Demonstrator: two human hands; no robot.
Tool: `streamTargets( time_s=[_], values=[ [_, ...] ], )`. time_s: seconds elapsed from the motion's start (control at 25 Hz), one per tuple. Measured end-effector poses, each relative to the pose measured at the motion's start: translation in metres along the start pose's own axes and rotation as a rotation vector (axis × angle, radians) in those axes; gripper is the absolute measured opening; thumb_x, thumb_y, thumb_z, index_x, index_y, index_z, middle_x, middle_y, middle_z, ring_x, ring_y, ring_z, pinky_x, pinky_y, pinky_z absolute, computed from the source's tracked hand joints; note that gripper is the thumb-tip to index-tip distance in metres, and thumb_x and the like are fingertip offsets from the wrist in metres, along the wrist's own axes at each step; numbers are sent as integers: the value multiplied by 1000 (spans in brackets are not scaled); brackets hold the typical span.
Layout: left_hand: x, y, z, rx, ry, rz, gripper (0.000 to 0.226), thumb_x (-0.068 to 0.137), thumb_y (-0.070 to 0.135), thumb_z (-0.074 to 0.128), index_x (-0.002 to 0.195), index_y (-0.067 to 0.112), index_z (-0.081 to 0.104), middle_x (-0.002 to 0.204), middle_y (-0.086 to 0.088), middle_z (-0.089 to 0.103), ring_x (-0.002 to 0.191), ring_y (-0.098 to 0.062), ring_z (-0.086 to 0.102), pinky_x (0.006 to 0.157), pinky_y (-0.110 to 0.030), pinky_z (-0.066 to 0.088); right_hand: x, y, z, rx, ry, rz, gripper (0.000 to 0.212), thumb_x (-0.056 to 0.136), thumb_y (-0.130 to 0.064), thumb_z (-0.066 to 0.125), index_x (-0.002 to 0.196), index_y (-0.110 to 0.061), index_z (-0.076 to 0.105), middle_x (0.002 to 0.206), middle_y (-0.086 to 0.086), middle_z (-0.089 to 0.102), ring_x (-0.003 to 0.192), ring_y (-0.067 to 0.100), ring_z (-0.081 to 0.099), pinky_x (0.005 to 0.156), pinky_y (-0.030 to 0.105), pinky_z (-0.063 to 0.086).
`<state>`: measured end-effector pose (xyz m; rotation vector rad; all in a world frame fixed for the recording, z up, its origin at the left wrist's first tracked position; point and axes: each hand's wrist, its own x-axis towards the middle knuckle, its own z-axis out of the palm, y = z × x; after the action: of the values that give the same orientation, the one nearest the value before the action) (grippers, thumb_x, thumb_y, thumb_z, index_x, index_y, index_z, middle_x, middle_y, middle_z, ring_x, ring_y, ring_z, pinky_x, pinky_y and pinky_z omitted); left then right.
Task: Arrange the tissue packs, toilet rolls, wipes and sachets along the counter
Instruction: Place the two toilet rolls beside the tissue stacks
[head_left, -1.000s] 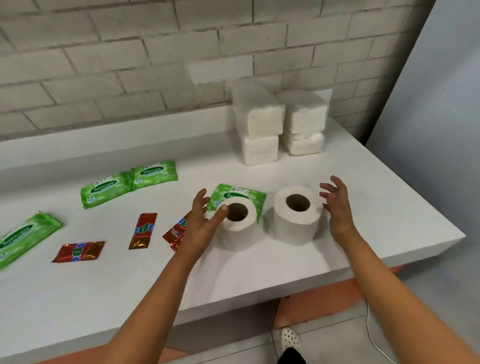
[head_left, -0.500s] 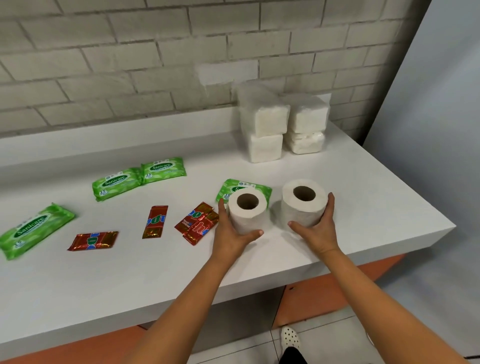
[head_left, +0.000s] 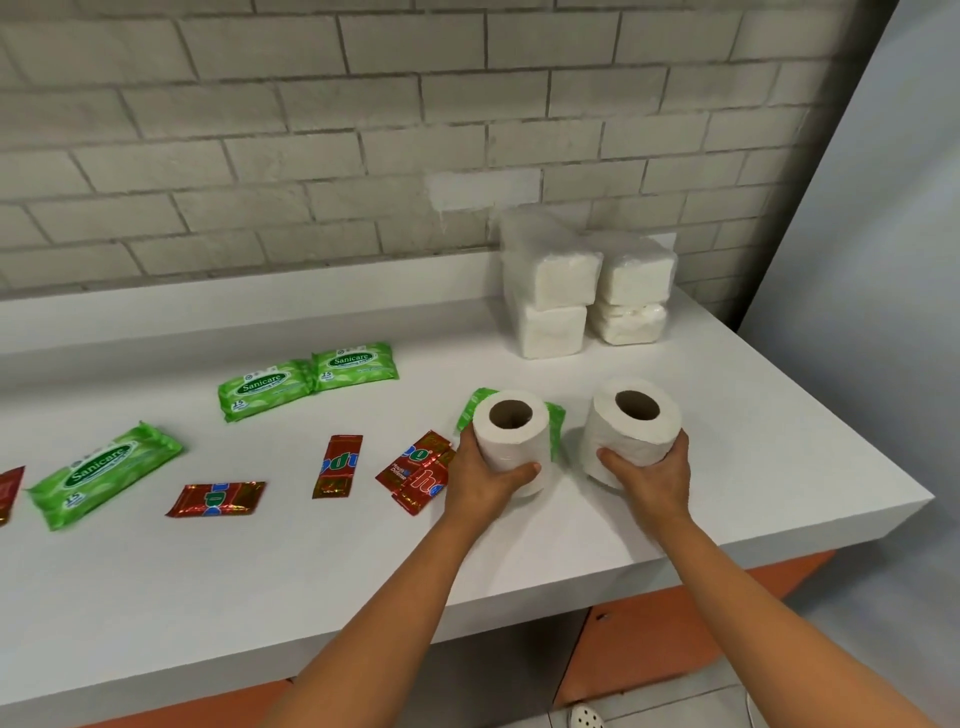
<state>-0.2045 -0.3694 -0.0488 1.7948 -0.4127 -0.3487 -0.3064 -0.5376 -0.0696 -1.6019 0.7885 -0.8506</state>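
Fingers of the left hand (head_left: 480, 480) wrap round the left white toilet roll (head_left: 511, 439), thumb (head_left: 524, 472) across its near face, while the right hand (head_left: 655, 475) clasps the right white toilet roll (head_left: 629, 431) the same way; both rolls stand upright with their cardboard cores facing up, near the front right of the white counter (head_left: 779, 457). Whether they are just off the surface or resting on it I cannot tell. The step in hand looks like the placing of the two rolls, and the next move probably calls for setting them somewhere clear (perhaps nearer the stacked white tissue packs in clear wrap (head_left: 587, 291) behind them). A green wipes pack (head_left: 556, 428) lies partly hidden just behind the left roll. Just left of that roll lie overlapping red foil sachets (head_left: 413, 470), close enough to be brushed; further left are a single red sachet (head_left: 337, 466), another (head_left: 215, 499), two green Sanicare wipes packs (head_left: 306, 378) and one more (head_left: 104, 467).
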Motion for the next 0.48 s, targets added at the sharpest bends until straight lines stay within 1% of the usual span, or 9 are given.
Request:
streamTargets(
  time_s=[0.08, 0.16, 0.28, 0.48],
  values=[
    [9, 9, -14, -19, 34, 10, 83, 63, 19, 84, 133, 18, 39, 126, 1, 56, 112, -17, 52, 90, -28, 43, 4, -17, 10, 52, 48, -40, 90, 60, -6, 85, 134, -15, 34, 133, 6, 49, 117, 17, 47, 96, 28, 40],
    [22, 21, -30, -23, 97, 14, 82, 63, 20, 84, 132, 19, 40, 122, 1, 57, 109, -18, 54, 89, -31, 46, 10, -36, 23, 99, 44, -78, 88, 60, -4, 84, 133, -14, 35, 127, 1, 50, 114, 13, 47, 94, 25, 39],
    [42, 37, -56, -40, 166, 32, 85, 63, 21, 84, 134, 22, 39, 119, 3, 56, 112, -21, 55, 97, -39, 48, 23, -59, 51, 129, -30, -115, 86, 58, -6, 85, 130, -15, 39, 122, -4, 52, 111, 13, 50, 94, 25, 41],
    [84, 57, -97, -26, 275, 50, 85, 64, 19, 83, 135, 23, 37, 128, 0, 54, 115, -21, 52, 99, -39, 46, 56, -78, 118, 126, -142, -115, 84, 59, -11, 85, 130, -19, 40, 119, -7, 52, 108, 11, 50, 93, 26, 42]
  ],
)
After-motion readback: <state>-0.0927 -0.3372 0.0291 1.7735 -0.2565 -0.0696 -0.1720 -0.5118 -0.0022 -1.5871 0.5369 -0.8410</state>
